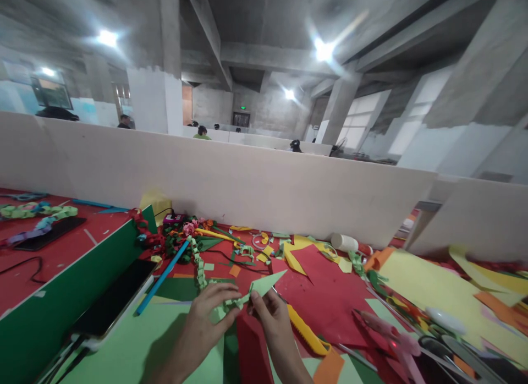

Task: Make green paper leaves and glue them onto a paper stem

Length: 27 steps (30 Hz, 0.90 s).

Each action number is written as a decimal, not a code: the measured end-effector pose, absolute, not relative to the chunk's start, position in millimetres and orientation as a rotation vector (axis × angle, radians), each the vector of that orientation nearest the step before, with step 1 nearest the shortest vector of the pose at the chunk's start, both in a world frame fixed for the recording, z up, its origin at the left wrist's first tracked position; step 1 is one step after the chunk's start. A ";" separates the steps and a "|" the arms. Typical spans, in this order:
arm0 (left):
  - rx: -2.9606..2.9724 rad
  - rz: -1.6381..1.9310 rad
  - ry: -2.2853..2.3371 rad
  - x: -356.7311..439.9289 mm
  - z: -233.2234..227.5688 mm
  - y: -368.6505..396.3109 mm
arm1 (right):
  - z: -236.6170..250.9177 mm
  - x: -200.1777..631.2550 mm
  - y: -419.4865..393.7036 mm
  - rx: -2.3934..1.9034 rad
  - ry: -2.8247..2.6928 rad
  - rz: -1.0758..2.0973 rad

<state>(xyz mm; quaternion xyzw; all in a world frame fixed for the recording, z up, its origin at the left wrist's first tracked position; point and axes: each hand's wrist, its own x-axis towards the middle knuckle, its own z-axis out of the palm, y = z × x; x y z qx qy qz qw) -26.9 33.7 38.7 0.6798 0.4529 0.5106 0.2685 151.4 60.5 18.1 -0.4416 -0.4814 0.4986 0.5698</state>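
My left hand (208,313) is closed on the end of a light green paper chain (201,271), which trails up and away across the table. Close beside it, my right hand (272,317) pinches a pointed, folded piece of light green paper (267,284), its tip aimed to the upper right. The chain's end and the folded paper meet between my two hands; whether they are joined I cannot tell. Just right of my right hand lies a yellow utility knife (307,329). Light green sheets (124,345) lie under my left forearm.
A phone (117,296) with cables lies at left beside a green divider (78,290). A blue paper stick (163,276) rests nearby. At right are a pink glue gun (391,337), scissors (449,351) and yellow sheets (424,285). Paper flowers (190,228) sit by the white partition (231,180).
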 end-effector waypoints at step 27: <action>2.095 1.229 1.061 -34.9 36.8 35.9 | 38.4 150.5 50.4 -1.025 -1.269 1.044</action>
